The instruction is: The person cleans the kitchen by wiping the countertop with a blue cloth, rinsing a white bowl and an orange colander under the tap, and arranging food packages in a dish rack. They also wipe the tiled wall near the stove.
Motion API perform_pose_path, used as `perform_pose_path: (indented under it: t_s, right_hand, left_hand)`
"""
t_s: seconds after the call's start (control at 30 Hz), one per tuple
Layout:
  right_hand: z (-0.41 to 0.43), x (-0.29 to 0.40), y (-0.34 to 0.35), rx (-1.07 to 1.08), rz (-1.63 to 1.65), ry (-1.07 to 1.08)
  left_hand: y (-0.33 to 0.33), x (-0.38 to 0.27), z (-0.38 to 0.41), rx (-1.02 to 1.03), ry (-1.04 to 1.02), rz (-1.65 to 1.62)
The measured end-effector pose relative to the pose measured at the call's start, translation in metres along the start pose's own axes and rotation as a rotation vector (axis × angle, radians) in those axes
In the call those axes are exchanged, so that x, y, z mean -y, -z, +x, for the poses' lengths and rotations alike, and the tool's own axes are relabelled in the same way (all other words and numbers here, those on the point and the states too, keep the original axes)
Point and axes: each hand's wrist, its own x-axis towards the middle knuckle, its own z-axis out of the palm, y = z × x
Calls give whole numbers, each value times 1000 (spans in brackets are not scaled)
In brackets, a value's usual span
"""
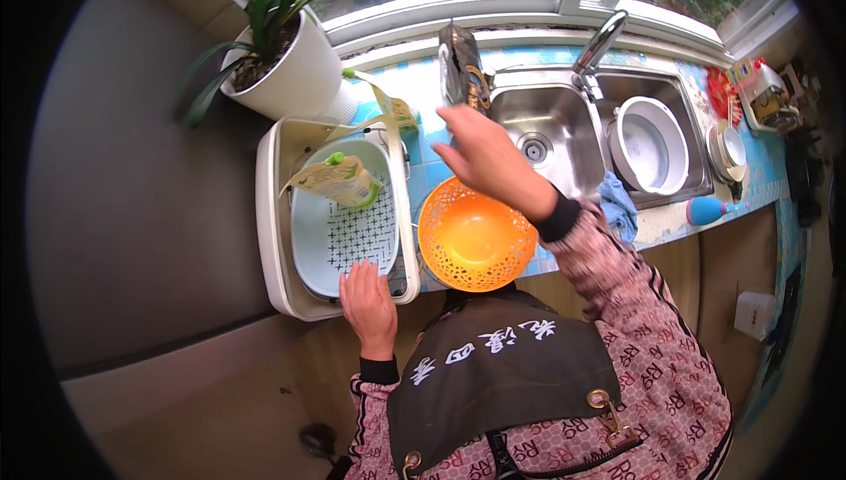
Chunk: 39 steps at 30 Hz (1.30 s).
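Observation:
My left hand (pixel 369 308) lies with straight fingers at the near rim of a pale blue perforated plastic basket (pixel 310 235). The basket sits inside a larger cream-white plastic bin (pixel 268 229). Within it is a refill pouch (pixel 350 182) with a green cap. My right hand (pixel 486 156) is raised over the counter, thumb apart from the fingers, with nothing visible in it. Just beyond its fingers stands a dark, glossy package (pixel 462 63). Below my right wrist sits an orange openwork plastic basket (pixel 476 235). Another green-capped pouch (pixel 396 110) stands behind the bin.
A potted plant (pixel 291 70) stands behind the bin. To the right is a double steel sink (pixel 548 116) with a faucet (pixel 598 50) and a white basin (pixel 651 143). A blue cloth (pixel 618 205) hangs at its front edge, near a blue spray bottle (pixel 707 211) and stacked bowls (pixel 730 149).

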Motion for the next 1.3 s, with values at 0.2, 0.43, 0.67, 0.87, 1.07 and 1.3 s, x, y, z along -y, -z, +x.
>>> perform_pose_path:
  t_s: [0.2,0.43,0.67,0.87,1.07,1.3]
  right_hand:
    - [113,-66,-106,215,-257,-412]
    - [114,-46,-63,237,-321,-330]
    - [67,62,71,275,148,-202]
    - [48,91,49,525,290,1]
    - [29,134,-34,603,181,210]
    - [1,122,-103,674,146,348]
  left_hand:
    - [9,-14,15,306,101,-19]
    - [8,-11,7,79,123,-6]
    - [3,-12,-2,-82,86,-67]
    - [-1,-12,-22,-189,-9,-30]
    - [-13,-6,-46,-190,-14,36]
    - [-12,-14,-43,-312,1,-68]
